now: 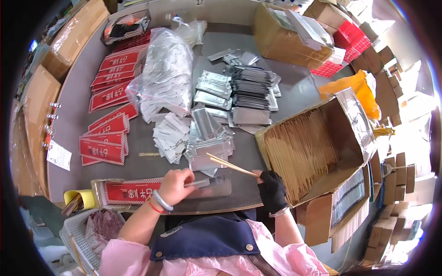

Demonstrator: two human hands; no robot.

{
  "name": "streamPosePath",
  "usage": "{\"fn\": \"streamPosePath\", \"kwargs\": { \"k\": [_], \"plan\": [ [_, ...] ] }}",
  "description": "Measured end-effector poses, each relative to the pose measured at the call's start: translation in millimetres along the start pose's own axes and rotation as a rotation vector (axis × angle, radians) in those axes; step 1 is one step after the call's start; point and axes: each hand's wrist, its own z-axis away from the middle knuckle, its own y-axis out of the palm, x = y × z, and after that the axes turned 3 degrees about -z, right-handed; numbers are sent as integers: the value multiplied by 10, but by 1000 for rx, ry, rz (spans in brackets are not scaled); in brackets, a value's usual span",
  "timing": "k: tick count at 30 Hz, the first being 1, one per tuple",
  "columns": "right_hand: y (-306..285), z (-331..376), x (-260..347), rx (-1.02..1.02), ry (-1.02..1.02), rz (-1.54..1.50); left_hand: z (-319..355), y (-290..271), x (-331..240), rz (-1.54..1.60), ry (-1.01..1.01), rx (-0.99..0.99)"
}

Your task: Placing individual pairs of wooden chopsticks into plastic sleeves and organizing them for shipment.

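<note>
My left hand, with a grey band and a red string at the wrist, is closed at the table's front edge. Its fingertips pinch a small pale packet, blurred by motion. Beside it, a clear plastic sleeve lies along the edge; whether my fingers also hold it I cannot tell. My right hand, in a black fingerless glove, grips a pair of wooden chopsticks by one end. Their tips point left, above the table and close to a heap of clear and silvery sleeves.
Right of my glove, an open carton holds many wooden chopsticks. Red printed sleeves lie in fanned stacks at left, more in a tray in front. A plastic bag of white packets and dark flat packets stand behind.
</note>
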Motion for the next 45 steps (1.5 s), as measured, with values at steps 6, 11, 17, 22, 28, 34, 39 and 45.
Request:
{"fn": "streamPosePath", "kwargs": {
  "k": [6,11,17,22,28,34,39,45],
  "plan": [
    [315,-25,82,323,-67,3,432,57,70,-173,26,-182],
    [442,1,0,479,-185,340,723,-89,240,-232,-19,-136],
    [700,-7,-139,258,-235,139,500,83,65,-225,93,-109],
    [1112,118,221,366,113,-266,498,194,147,-226,72,-64],
    [958,-82,423,286,-297,22,272,52,29,-259,178,35],
    [839,-116,410,354,-417,146,175,-417,-177,-380,272,253],
    [288,-245,205,236,-334,192,110,-1117,459,-545,214,14],
    [455,-135,387,265,-203,218,493,-172,441,-321,-165,-396]
  ]
}}
